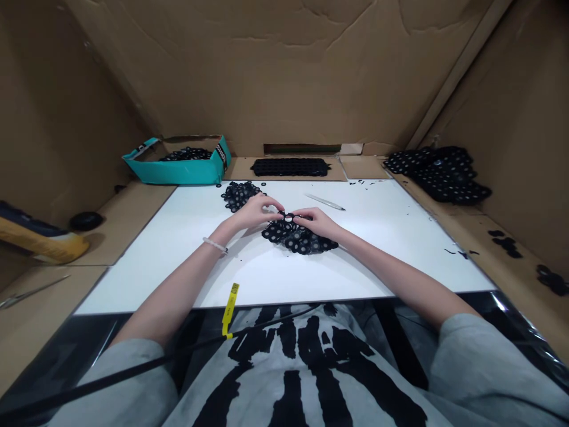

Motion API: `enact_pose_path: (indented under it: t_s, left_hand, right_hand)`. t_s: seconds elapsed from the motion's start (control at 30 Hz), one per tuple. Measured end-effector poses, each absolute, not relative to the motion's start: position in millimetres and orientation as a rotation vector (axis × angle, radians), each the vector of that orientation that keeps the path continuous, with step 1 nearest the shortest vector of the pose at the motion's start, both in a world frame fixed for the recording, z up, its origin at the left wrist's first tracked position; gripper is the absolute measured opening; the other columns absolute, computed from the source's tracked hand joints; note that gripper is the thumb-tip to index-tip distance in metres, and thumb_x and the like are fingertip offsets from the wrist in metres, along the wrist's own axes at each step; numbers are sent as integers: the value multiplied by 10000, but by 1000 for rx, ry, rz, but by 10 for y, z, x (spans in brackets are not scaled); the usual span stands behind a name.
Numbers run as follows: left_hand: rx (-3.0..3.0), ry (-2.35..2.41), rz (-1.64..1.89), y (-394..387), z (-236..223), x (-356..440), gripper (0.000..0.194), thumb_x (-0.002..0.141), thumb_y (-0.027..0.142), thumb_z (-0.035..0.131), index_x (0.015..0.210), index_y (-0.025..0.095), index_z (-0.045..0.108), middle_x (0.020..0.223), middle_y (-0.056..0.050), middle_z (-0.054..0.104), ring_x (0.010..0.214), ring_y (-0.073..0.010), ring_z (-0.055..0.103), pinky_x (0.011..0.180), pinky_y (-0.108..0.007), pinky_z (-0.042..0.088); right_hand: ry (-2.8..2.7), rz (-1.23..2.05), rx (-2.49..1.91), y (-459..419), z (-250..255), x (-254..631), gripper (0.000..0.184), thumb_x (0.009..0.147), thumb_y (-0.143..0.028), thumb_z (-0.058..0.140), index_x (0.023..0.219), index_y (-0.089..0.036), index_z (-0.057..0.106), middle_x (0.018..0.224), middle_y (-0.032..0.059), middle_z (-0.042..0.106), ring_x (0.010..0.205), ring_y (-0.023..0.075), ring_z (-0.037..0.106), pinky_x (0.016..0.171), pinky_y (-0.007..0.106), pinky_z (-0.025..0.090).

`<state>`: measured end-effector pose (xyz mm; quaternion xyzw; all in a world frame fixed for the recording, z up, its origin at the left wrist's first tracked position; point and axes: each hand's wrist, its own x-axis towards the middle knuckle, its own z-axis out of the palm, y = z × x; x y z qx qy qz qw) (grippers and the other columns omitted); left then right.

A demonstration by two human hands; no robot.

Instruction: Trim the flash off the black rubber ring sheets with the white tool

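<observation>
Left hand (255,212): clamped on a small black ring (288,217), centre of frame.
Right hand (315,222): clamped on that same ring.
Pile: black rings (299,238) just below both hands, on the white counter (391,249).

Grey T-shirt (306,379), black skeleton print; pale wrist bracelet (215,244); yellow-tagged black cable (111,376).

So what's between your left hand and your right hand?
A small black ring sits between your left hand and right hand, in the head view.
</observation>
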<state>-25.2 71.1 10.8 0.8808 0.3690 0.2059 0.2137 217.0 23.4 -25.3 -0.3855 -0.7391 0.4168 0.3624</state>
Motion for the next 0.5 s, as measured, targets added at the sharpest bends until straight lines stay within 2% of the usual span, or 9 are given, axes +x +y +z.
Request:
enact_pose_path:
  t_s: [0.07,0.13,0.23,0.33,0.43,0.5]
  left_hand:
    - [2400,999,558,686,91,-219,391,772,566,700,949,227,784,984,-63,749,989,-267,563,891,-358,424]
    - [2391,981,561,685,70,-212,376,785,556,680,927,224,786,994,-66,755,982,-263,576,912,-366,416]
    - [2402,962,584,710,45,-199,347,840,513,605,875,222,789,1048,-71,763,995,-262,589,974,-394,391]
    - [2300,1048,678,764,35,-184,334,842,469,592,840,196,785,977,-81,773,940,-256,636,928,-370,435]
    - [2144,1233,877,861,54,-269,315,843,415,594,866,163,782,937,-91,768,893,-263,665,842,-349,472]
    - [2099,1428,1084,937,75,-403,293,868,366,573,890,159,779,970,-103,762,923,-273,649,871,-374,462]
  right_hand:
    - [-1895,1081,-980,245,-264,2171,325,863,-398,602,1051,-201,779,1133,67,753,1100,257,657,1017,378,445]
    - [-1888,1085,-991,241,-262,2171,331,851,-414,612,1033,-196,781,1114,66,757,1072,256,661,997,371,450]
    - [-1892,1075,-1060,224,-247,2169,356,825,-478,625,927,-173,778,942,43,762,923,239,656,884,331,460]
    - [-1911,1058,-1131,213,-234,2169,428,813,-550,594,728,-146,706,680,4,647,716,179,558,705,279,405]
    - [-1900,1054,-1174,211,-229,2171,447,796,-563,583,652,-143,633,594,-15,523,640,137,446,636,267,337]
    - [-1911,1048,-1203,210,-231,2174,434,777,-553,599,626,-146,614,573,-22,467,624,125,400,626,268,307]
